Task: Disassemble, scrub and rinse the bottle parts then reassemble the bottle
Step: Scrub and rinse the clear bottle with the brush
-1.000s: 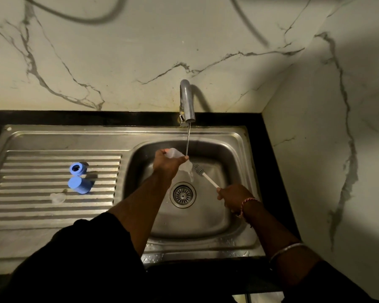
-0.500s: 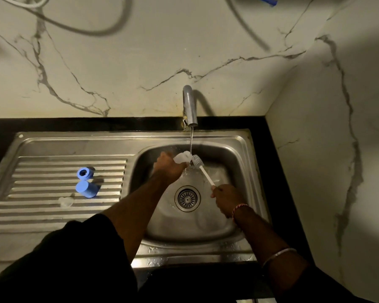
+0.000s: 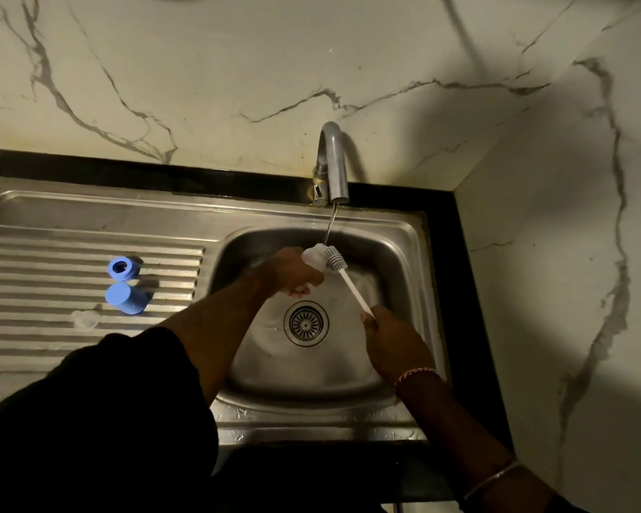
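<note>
My left hand (image 3: pixel 291 270) grips the clear bottle body (image 3: pixel 313 257) over the sink basin, its open end under the thin stream from the tap (image 3: pixel 333 168). My right hand (image 3: pixel 387 336) holds the white handle of a bottle brush (image 3: pixel 348 279); the grey bristle head touches the bottle's mouth. On the draining board lie a blue ring (image 3: pixel 121 267), a blue cap (image 3: pixel 124 298) and a small clear teat (image 3: pixel 86 318), all apart from my hands.
The steel sink (image 3: pixel 404 261) has a round drain (image 3: pixel 306 323) below my hands. The ribbed draining board (image 3: pixel 34 261) stretches to the left. Marble walls close the back and right side, with a black counter strip between.
The brush head has moved up from beside the bottle to its mouth. Both hands have shifted slightly toward the tap stream.
</note>
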A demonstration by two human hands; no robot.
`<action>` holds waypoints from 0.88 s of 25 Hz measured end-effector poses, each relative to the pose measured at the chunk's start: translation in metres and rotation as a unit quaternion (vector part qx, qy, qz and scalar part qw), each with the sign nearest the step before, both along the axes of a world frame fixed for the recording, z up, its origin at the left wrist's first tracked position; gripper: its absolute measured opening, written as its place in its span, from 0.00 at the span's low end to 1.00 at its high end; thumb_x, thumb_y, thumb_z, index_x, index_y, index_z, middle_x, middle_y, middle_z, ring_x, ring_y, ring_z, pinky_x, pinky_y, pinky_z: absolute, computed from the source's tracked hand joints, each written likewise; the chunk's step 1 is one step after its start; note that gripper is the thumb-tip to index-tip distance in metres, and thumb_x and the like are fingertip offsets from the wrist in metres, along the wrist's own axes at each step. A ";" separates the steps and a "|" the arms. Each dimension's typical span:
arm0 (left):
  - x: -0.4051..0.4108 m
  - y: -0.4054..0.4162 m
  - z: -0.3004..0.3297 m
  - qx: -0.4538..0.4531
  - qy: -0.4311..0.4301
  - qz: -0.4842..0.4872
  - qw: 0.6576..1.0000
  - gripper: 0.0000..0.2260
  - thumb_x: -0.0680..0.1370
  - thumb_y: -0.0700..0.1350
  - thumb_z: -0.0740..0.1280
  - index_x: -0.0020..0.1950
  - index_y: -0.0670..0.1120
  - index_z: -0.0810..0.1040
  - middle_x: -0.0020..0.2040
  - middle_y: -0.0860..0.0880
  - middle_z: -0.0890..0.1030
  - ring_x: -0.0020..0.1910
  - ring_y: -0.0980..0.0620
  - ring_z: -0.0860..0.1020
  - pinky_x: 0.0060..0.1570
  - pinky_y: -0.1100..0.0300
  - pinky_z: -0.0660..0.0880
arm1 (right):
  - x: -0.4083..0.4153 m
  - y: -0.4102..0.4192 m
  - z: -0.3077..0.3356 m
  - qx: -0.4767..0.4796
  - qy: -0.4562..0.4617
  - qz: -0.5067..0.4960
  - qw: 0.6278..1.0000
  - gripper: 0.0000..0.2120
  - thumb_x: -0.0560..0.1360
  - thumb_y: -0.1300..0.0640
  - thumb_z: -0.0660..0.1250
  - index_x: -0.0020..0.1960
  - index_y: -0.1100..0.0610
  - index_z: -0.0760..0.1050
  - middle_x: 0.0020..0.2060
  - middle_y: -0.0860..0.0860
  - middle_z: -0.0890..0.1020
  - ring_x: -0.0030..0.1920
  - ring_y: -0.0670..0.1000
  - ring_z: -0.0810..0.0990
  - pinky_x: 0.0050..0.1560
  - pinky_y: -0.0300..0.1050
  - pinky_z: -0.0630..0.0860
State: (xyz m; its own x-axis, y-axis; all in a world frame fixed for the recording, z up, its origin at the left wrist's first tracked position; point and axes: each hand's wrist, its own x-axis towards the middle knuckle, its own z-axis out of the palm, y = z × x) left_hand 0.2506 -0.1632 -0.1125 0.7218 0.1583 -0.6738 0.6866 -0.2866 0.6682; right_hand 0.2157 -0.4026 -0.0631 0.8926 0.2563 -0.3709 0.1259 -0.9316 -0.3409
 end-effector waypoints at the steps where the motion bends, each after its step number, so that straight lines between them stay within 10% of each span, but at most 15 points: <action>1: 0.002 0.002 0.000 0.033 0.003 -0.030 0.999 0.20 0.74 0.44 0.77 0.63 0.45 0.75 0.50 0.45 0.83 0.46 0.50 0.84 0.36 0.61 0.81 | 0.000 0.004 0.002 -0.017 -0.014 0.009 1.000 0.14 0.85 0.44 0.52 0.55 0.51 0.73 0.37 0.48 0.76 0.36 0.49 0.75 0.37 0.44 0.71; 5: 0.003 -0.009 0.007 0.125 0.014 -0.169 0.978 0.26 0.74 0.45 0.77 0.69 0.46 0.73 0.48 0.48 0.81 0.45 0.50 0.83 0.37 0.59 0.82 | 0.013 0.036 0.011 -0.026 -0.012 0.012 1.000 0.16 0.85 0.45 0.52 0.56 0.53 0.75 0.42 0.52 0.81 0.43 0.54 0.81 0.44 0.50 0.79; 9: 0.000 0.006 0.007 0.279 -0.009 -0.099 0.955 0.25 0.70 0.47 0.79 0.65 0.47 0.76 0.56 0.46 0.81 0.55 0.47 0.80 0.58 0.49 0.80 | 0.009 0.046 0.017 -0.014 0.003 0.011 1.000 0.14 0.84 0.48 0.56 0.55 0.55 0.76 0.47 0.55 0.82 0.48 0.58 0.82 0.45 0.48 0.77; 14: 0.002 -0.010 0.016 0.218 -0.034 -0.146 0.964 0.27 0.72 0.46 0.78 0.69 0.48 0.73 0.55 0.48 0.79 0.54 0.48 0.80 0.48 0.56 0.79 | 0.011 0.050 0.021 -0.002 0.001 -0.027 1.000 0.13 0.84 0.51 0.57 0.55 0.57 0.76 0.48 0.56 0.83 0.49 0.58 0.83 0.51 0.53 0.81; 22: 0.002 -0.004 0.015 0.314 -0.046 -0.219 0.923 0.30 0.72 0.51 0.79 0.70 0.50 0.72 0.63 0.46 0.79 0.62 0.45 0.78 0.64 0.47 0.76 | 0.010 0.050 0.030 -0.003 0.007 -0.021 1.000 0.11 0.83 0.53 0.59 0.53 0.57 0.77 0.47 0.56 0.83 0.47 0.57 0.83 0.46 0.48 0.79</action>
State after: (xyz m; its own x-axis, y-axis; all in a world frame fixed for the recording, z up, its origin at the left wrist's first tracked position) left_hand 0.2528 -0.1668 -0.0979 0.8592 0.1762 -0.4804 0.3618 -0.8732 0.3267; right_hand 0.2259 -0.3526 -0.0330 0.8972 0.2172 -0.3846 0.0825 -0.9378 -0.3372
